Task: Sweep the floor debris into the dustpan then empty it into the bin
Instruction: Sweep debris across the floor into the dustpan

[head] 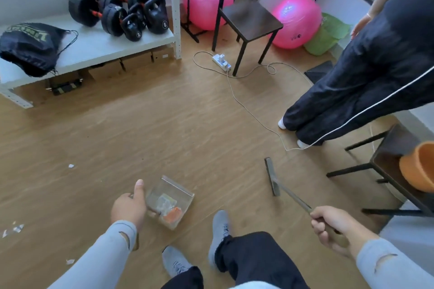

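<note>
**Dustpan loaded in my left, broom out to my right**

My left hand (128, 206) grips the clear dustpan (169, 202) at its near edge, thumb pointing up along the side, and the pan sits low over the wooden floor (164, 129) just ahead of my grey shoes (219, 230). Inside it there's a small heap of debris (169, 211) — pale scraps and something orange; I can't make out what the bits are through the blur. My right hand (328, 227) is wrapped around the broom handle (294, 198), fingers curled tight on it, and the broom head (272, 176) rests on the floor off to my right, well apart from the pan. More paper scraps (16, 229) lie on the floor at my far left, with one lone piece (71, 166) further ahead. An orange bin (420, 166) sits on the dark stool (387, 159) at my right. Another person's dark trousers (366, 73) stand beyond the broom, beside a white cable (249, 110) trailing from a power strip (222, 61).
</note>
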Tool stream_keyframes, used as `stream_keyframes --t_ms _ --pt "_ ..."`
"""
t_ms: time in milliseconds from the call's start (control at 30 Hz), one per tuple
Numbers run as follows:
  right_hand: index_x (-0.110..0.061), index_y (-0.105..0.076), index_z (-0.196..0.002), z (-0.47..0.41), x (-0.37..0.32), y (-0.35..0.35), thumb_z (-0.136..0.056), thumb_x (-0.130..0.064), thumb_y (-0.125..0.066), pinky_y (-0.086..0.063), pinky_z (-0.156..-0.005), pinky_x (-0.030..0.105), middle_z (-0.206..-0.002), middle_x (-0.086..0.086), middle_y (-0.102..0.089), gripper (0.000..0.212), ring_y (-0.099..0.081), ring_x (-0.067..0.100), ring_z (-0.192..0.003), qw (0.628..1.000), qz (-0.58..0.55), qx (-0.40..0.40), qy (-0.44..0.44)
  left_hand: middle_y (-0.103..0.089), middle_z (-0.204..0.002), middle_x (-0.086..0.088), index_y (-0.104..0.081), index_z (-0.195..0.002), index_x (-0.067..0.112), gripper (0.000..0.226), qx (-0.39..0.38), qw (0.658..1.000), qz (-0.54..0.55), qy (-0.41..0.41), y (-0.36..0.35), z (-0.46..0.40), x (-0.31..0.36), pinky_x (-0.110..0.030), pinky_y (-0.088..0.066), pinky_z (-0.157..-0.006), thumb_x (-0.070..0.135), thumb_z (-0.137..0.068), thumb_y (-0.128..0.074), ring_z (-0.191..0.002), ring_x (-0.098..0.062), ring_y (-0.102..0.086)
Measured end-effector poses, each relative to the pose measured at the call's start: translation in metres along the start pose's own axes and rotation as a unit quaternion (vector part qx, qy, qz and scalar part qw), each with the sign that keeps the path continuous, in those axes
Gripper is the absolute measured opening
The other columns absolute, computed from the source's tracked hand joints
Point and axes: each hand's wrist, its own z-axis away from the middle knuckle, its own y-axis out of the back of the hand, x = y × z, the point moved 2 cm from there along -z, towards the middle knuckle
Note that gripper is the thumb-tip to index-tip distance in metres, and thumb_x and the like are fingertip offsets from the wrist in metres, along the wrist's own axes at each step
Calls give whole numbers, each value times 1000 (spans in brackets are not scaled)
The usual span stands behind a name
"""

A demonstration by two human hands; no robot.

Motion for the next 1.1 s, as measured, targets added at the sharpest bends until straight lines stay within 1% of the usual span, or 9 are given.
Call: stream_keyframes --t_ms 100,200,267,433,567,833,967,1033,1100 --pt "-9 -50 -84 -18 -2 6 -98 -6 -47 -32 -30 16 -53 5 -49 14 -41 9 -32 997 -75 0 -21 -73 -94 -23 -64 -87 0 75 -16 999 -26 -25 -8 -6 16 -53 -56 -90 68 -100 -35 -89 -45 -69" --pt "-9 -46 -85 -44 -21 8 -97 -4 -43 -31 -29 14 -53 6 -48 14 -41 7 -28 991 -131 8 -25 -69 -128 -25 -63 -123 -7 85 -35 997 -52 -45 -19 -16 31 -57 -51 -102 70 -99 -35 -118 -50 -63" --pt "-9 -44 -86 -64 -46 7 -97 -3 -41 -32 -28 14 -58 6 -45 13 -40 7 -27 988 -149 16 -24 -67 -132 -24 -59 -130 -7 88 -40 995 -71 -63 -29 -24 45 -57 -50 -104 71 -99 -34 -121 -49 -62" --pt "-12 -41 -79 -115 -131 -13 -96 1 -35 -31 -29 11 -44 0 -38 22 -38 6 -25 986 -164 -6 -20 -76 -100 -18 -62 -123 -4 86 -19 993 -86 -75 -61 -46 76 -53 -55 -95 74 -96 -38 -105 -47 -69" --pt "-17 -44 -82 -146 -201 -55 -92 1 -36 -32 -30 12 -48 -4 -38 22 -40 4 -27 989 -134 -50 -27 -74 -67 -4 -66 -96 1 77 -2 993 -89 -73 -87 -59 107 -50 -53 -84 73 -97 -38 -72 -36 -65" --pt "-12 -54 -95 -173 -274 -150 -84 1 -36 -41 -42 17 -74 5 -52 25 -45 12 -43 998 -20 -63 2 -71 -59 -5 -60 -79 9 58 14 995 -72 -62 -120 -73 159 -41 -42 -67 61 -101 -45 -70 -34 -65" --pt "-9 -49 -83 -147 -247 -190 -84 1 -38 -37 -47 19 -49 5 -53 15 -44 13 -31 987 115 -108 21 -73 -65 -7 -53 -78 16 50 19 996 -61 -57 -119 -77 170 -40 -40 -69 60 -101 -46 -73 -29 -63" --pt "-4 -56 -96 -134 -230 -197 -88 -3 -41 -39 -50 21 -58 6 -54 17 -49 13 -36 969 194 -149 34 -72 -65 -7 -54 -79 12 53 25 997 -59 -54 -116 -77 171 -38 -39 -64 60 -101 -46 -72 -29 -63" --pt "-4 -46 -141 -126 -220 -188 -87 -5 -45 -39 -47 22 -60 6 -56 54 -49 15 -44 962 221 -159 40 -71 -61 -7 -56 -75 15 51 25 997 -54 -54 -115 -76 172 -34 -38 -60 58 -101 -48 -69 -28 -63"
